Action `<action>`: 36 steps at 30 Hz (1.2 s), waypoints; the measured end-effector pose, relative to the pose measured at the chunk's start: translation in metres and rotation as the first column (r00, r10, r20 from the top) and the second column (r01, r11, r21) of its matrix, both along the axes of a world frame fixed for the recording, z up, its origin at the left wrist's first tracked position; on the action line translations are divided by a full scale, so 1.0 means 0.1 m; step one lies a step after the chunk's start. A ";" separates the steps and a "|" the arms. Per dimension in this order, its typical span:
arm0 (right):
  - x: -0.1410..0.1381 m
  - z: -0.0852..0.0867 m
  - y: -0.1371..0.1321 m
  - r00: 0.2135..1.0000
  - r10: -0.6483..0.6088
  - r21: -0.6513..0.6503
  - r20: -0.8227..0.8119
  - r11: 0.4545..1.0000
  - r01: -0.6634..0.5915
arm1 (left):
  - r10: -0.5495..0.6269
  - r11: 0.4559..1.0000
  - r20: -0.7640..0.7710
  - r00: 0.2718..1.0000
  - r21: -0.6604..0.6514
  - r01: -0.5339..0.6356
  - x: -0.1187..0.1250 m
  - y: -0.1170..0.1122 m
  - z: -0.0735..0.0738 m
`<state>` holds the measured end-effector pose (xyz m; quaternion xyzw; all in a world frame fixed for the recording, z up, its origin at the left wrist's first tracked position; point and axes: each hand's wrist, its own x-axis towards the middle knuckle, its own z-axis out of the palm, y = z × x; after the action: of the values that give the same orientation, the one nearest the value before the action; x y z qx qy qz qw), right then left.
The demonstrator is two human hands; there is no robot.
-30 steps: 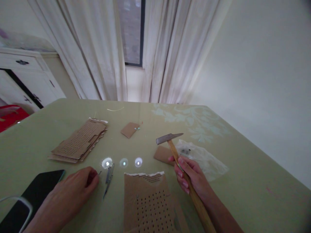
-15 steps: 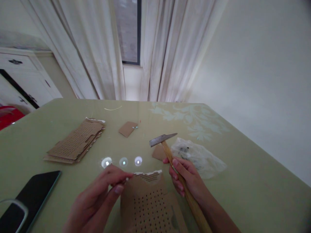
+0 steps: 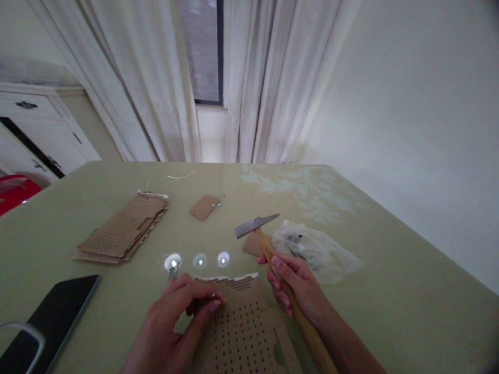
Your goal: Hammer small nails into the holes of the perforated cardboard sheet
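Note:
My right hand (image 3: pixel 294 283) is wrapped around the wooden handle of a hammer (image 3: pixel 260 241), its metal head raised over the table. My left hand (image 3: pixel 175 322) pinches a small nail (image 3: pixel 213 295), mostly hidden by the fingers, above the upper left part of a cardboard piece (image 3: pixel 241 332). Rows of small dark holes cover this cardboard, and its far edge is torn and white. Thin metal pieces (image 3: pixel 173 270), perhaps more nails, stick out behind the left fingers. Whether the nail touches the cardboard I cannot tell.
Stacked perforated cardboard (image 3: pixel 125 226) lies at the left, behind a dark phone or tablet (image 3: pixel 50 317). A small cardboard square (image 3: pixel 205 208) lies farther back, another (image 3: pixel 252 245) under the hammer head. A clear plastic bag (image 3: pixel 317 252) with dark bits sits right of it.
My left hand has moved right and slightly nearer, from the cardboard's far left corner to over its surface. The hammer has shifted slightly left.

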<state>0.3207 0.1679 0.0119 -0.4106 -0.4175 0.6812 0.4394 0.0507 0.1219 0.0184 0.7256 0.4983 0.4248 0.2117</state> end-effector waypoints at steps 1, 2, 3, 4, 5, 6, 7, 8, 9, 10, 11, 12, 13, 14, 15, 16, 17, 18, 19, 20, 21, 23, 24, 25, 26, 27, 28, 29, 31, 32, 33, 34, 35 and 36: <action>0.00 0.00 0.00 1.000 0.001 -0.003 -0.002 1.000 -0.001 | 0.004 1.000 0.001 1.000 -0.005 -0.004 0.01 -0.01 -0.01; 0.00 0.00 0.00 1.000 0.002 -0.006 -0.003 1.000 -0.002 | 0.014 1.000 0.006 1.000 -0.015 -0.014 0.02 -0.02 -0.01; 0.00 -0.01 0.01 1.000 0.003 -0.009 -0.003 1.000 -0.003 | 0.025 0.999 0.014 1.000 -0.027 -0.025 0.02 -0.02 -0.02; 0.01 -0.01 0.01 1.000 0.002 -0.009 -0.004 1.000 -0.002 | 0.031 0.999 0.023 0.999 -0.037 -0.030 0.02 -0.03 -0.02; 0.01 -0.01 0.01 1.000 0.003 -0.008 -0.004 1.000 -0.003 | 0.025 0.999 0.030 0.999 -0.040 -0.024 0.02 -0.03 -0.02; 0.00 -0.01 0.01 1.000 0.005 -0.008 -0.002 1.000 -0.005 | 0.018 0.999 0.032 0.999 -0.040 -0.017 0.02 -0.04 -0.02; 0.00 -0.01 0.01 1.000 0.009 -0.009 0.001 1.000 -0.009 | 0.013 0.999 0.029 0.999 -0.037 -0.012 0.02 -0.04 -0.02; 0.00 -0.01 0.01 1.000 0.011 -0.010 0.003 1.000 -0.011 | 0.010 1.000 0.023 1.000 -0.030 -0.009 0.01 -0.04 -0.02; -0.01 0.00 0.00 1.000 0.014 -0.012 0.006 1.000 -0.014 | 0.005 1.000 0.014 1.000 -0.022 -0.005 0.01 -0.03 -0.02; -0.01 0.01 0.00 1.000 0.015 -0.013 0.010 1.000 -0.015 | 0.001 1.000 0.004 1.000 -0.012 -0.001 0.00 -0.03 -0.01; -0.02 0.01 -0.01 1.000 0.017 -0.016 0.013 1.000 -0.017 | -0.006 1.000 -0.006 1.000 -0.002 0.006 0.00 -0.02 -0.01; -0.02 0.02 -0.01 1.000 0.019 -0.020 0.017 1.000 -0.018 | -0.024 1.000 -0.017 1.000 0.015 0.024 0.00 -0.02 0.00; -0.02 0.02 -0.02 1.000 0.021 -0.022 0.020 1.000 -0.021 | -0.045 0.998 -0.029 0.999 0.035 0.046 0.00 -0.01 0.01; -0.03 0.02 -0.02 0.999 0.023 -0.023 0.023 0.999 -0.023 | -0.061 0.997 -0.040 0.997 0.054 0.063 0.00 -0.01 0.01; -0.03 0.01 -0.02 0.999 0.025 -0.022 0.026 0.999 -0.025 | -0.069 0.995 -0.048 0.996 0.073 0.073 0.00 -0.01 0.02; -0.03 0.01 -0.02 0.999 0.028 -0.022 0.030 0.999 -0.027 | -0.072 0.993 -0.054 0.996 0.092 0.077 0.00 -0.01 0.03; -0.03 0.00 -0.01 0.999 0.033 -0.020 0.033 0.999 -0.032 | -0.079 0.990 -0.062 0.995 0.113 0.086 0.01 -0.01 0.04; -0.03 0.00 -0.01 0.999 0.038 -0.016 0.038 0.999 -0.037 | -0.084 0.987 -0.069 0.994 0.133 0.093 0.01 -0.01 0.04; -0.03 0.00 -0.01 0.998 0.043 -0.009 0.048 0.999 -0.043 | -0.088 0.983 -0.075 0.993 0.154 0.099 0.02 -0.01 0.05; -0.02 0.01 -0.01 0.997 0.048 0.004 0.064 0.999 -0.048 | -0.096 0.977 -0.081 0.992 0.181 0.109 0.02 -0.01 0.05; -0.01 0.03 -0.01 0.995 0.051 0.025 0.090 0.998 -0.053 | -0.104 0.971 -0.085 0.991 0.206 0.120 0.03 0.00 0.06; 0.05 0.12 -0.04 0.983 0.061 0.095 0.172 0.992 -0.078 | -0.126 0.961 -0.089 0.988 0.236 0.144 0.03 0.01 0.06; 0.08 0.19 -0.07 0.968 0.077 0.134 0.240 0.985 -0.111 | -0.140 0.958 -0.095 0.986 0.239 0.159 0.03 0.01 0.06; 0.12 0.29 -0.11 0.942 0.091 0.176 0.324 0.972 -0.155 | -0.159 0.955 -0.106 0.981 0.236 0.181 0.03 0.01 0.06; 0.17 0.40 -0.16 0.895 0.114 0.208 0.432 0.953 -0.221 | -0.175 0.953 -0.119 0.977 0.228 0.198 0.02 0.02 0.05; 0.21 0.53 -0.21 0.822 0.110 0.229 0.559 0.932 -0.281 | -0.182 0.954 -0.130 0.975 0.216 0.207 0.02 0.02 0.05; 0.24 0.66 -0.27 0.729 0.069 0.261 0.681 0.907 -0.329 | -0.181 0.956 -0.135 0.974 0.208 0.207 0.02 0.01 0.04; 0.27 0.78 -0.34 0.623 0.016 0.290 0.782 0.876 -0.386 | -0.178 0.957 -0.133 0.975 0.206 0.203 0.02 0.01 0.03; 0.30 0.99 -0.46 0.492 -0.114 0.368 0.863 0.809 -0.458 | -0.174 0.958 -0.123 0.977 0.210 0.197 0.03 0.00 0.02; 0.31 1.07 -0.52 0.462 -0.182 0.411 0.868 0.784 -0.465 | -0.174 0.957 -0.118 0.978 0.212 0.196 0.04 0.00 0.02; 0.30 1.12 -0.57 0.453 -0.239 0.454 0.859 0.764 -0.458 | -0.174 0.956 -0.112 0.978 0.217 0.195 0.05 0.00 0.02; 0.29 1.14 -0.61 0.454 -0.287 0.492 0.844 0.751 -0.441 | -0.174 0.955 -0.107 0.979 0.222 0.195 0.05 0.00 0.02; 0.27 1.15 -0.65 0.459 -0.328 0.527 0.825 0.739 -0.420 | -0.173 0.955 -0.103 0.980 0.227 0.192 0.06 0.01 0.02; 0.25 1.13 -0.69 0.461 -0.354 0.549 0.814 0.729 -0.409 | -0.170 0.954 -0.098 0.981 0.235 0.189 0.06 0.01 0.02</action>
<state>0.3455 0.0990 0.1253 -0.5011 -0.8081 0.1665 0.2612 0.0567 0.1233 0.0201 0.8041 0.3822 0.4334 0.1397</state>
